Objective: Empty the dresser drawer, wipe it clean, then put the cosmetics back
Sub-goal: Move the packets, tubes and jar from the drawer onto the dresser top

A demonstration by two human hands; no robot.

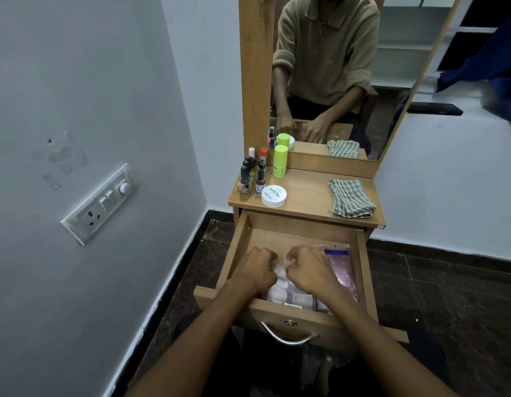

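The wooden drawer (363, 270) of the dresser stands pulled open. Inside it lies a clear plastic bag of white cotton pads (280, 285), and both hands pinch its top edge: my left hand (258, 272) on the left, my right hand (308, 270) on the right. A pink-purple flat packet (341, 270) lies along the drawer's right side. On the dresser top stand several nail polish bottles (245, 181), a lime green bottle (279, 161), a round white jar (273, 195) and a folded green-striped cloth (350, 202).
A mirror (349, 67) rises behind the dresser top and reflects me. A grey wall with a switch panel (101, 202) lies to the left. The drawer's metal handle (288, 336) faces me. Dark floor surrounds the dresser.
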